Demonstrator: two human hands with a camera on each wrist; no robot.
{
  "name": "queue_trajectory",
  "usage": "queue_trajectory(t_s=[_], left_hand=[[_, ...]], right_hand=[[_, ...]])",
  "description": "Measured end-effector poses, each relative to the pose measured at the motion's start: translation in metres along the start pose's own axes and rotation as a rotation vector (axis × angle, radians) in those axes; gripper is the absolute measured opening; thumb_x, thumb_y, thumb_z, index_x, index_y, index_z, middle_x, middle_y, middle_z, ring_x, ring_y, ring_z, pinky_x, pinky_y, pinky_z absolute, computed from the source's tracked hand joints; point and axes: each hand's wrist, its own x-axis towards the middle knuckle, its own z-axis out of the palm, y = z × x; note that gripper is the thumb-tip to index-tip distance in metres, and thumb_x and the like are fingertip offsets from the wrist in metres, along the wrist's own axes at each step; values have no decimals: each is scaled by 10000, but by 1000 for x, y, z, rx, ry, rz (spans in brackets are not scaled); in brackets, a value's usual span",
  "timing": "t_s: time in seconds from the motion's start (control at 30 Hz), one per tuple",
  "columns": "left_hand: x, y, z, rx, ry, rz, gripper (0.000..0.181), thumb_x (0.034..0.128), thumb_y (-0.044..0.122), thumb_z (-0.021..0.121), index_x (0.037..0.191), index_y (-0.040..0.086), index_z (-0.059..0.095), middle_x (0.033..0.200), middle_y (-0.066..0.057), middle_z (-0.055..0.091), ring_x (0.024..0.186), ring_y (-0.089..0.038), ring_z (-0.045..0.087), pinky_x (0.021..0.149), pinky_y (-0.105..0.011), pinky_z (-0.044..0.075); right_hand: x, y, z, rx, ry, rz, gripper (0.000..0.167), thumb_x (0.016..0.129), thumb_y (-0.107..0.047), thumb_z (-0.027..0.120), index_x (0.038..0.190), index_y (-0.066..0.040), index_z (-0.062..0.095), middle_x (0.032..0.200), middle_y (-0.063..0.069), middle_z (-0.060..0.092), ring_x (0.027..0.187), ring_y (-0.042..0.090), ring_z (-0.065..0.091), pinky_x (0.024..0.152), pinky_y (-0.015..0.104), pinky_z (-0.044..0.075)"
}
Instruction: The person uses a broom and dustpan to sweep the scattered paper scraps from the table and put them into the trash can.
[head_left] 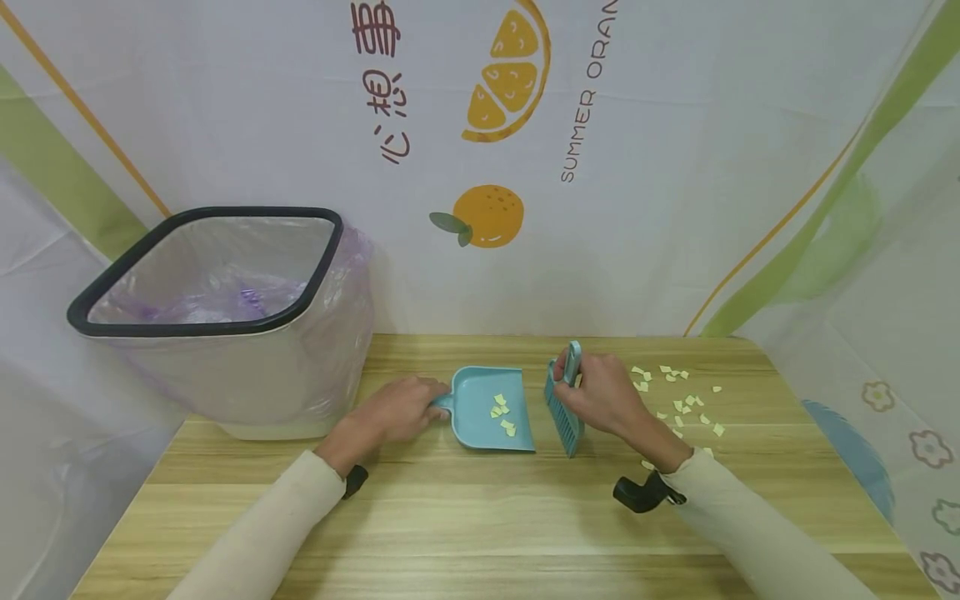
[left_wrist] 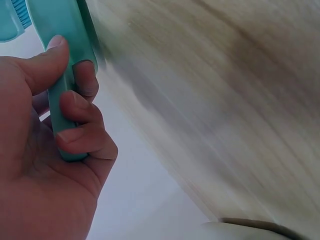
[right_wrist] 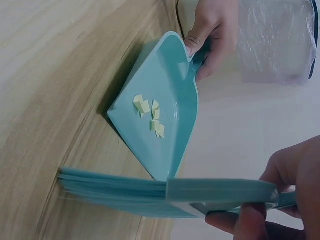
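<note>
A blue dustpan (head_left: pixel 480 433) lies on the wooden table, its open edge facing right, with several pale yellow paper scraps (head_left: pixel 500 406) on it. My left hand (head_left: pixel 401 408) grips its handle; in the left wrist view the fingers curl round that handle (left_wrist: pixel 62 120). To the right of the dustpan, my right hand (head_left: pixel 600 392) holds a small blue brush (head_left: pixel 564 421) by its handle. The brush stands a short way from the pan's edge, bristles (right_wrist: pixel 110 190) pointing down toward the table. More paper scraps (head_left: pixel 678 408) lie scattered on the table, right of my right hand.
A white trash bin (head_left: pixel 247 375) with a black rim and a thin purplish liner stands at the left, beside my left hand. A white cloth (head_left: pixel 637 233) printed with oranges hangs behind the table (head_left: pixel 480 525).
</note>
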Motion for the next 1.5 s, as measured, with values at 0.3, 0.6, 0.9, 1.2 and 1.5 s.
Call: queue_trajectory(t_s=[0.3, 0.6, 0.9, 1.2, 1.5], left_hand=[[-2, 2, -6, 1, 11, -6, 397, 1102, 236, 695, 1409, -15, 690, 1392, -185, 717, 1301, -375, 681, 1102, -536, 523], [-2, 8, -14, -10, 19, -19, 394, 1113, 258, 681, 1411, 1, 697, 1380, -154, 726, 1241, -320, 708, 1063, -512, 550], [-2, 15, -24, -5, 50, 13, 355, 1114, 248, 683, 1363, -3, 718, 1278, -127, 756, 1139, -277, 728, 1014, -492, 575], [-2, 16, -34, 13, 75, 53, 297, 1102, 249, 703, 1282, 16, 741, 1122, -68, 751, 953, -192, 686, 910, -465, 587], [-1, 18, -47, 39, 84, 50, 339, 1096, 256, 717, 1309, -8, 725, 1035, -56, 724, 857, -184, 630, 838, -433, 572]], right_hand=[[0, 0, 0, -7, -12, 18, 74, 918, -85, 650, 945, -98, 717, 656, -57, 612, 524, 57, 316, 511, 298, 331], [0, -2, 0, -11, -21, 26, 56, 927, -96, 661, 955, -99, 710, 664, -51, 619, 528, 73, 328, 516, 309, 346], [-1, 0, 0, -13, -19, 34, 64, 930, -89, 655, 965, -107, 706, 657, -54, 597, 508, 65, 338, 497, 298, 341], [0, 0, 0, -17, -11, 19, 61, 929, -83, 659, 966, -97, 705, 628, -56, 574, 509, 51, 301, 483, 286, 329], [0, 0, 0, -15, -8, 11, 62, 922, -89, 658, 956, -96, 709, 644, -49, 600, 517, 60, 308, 491, 290, 332]])
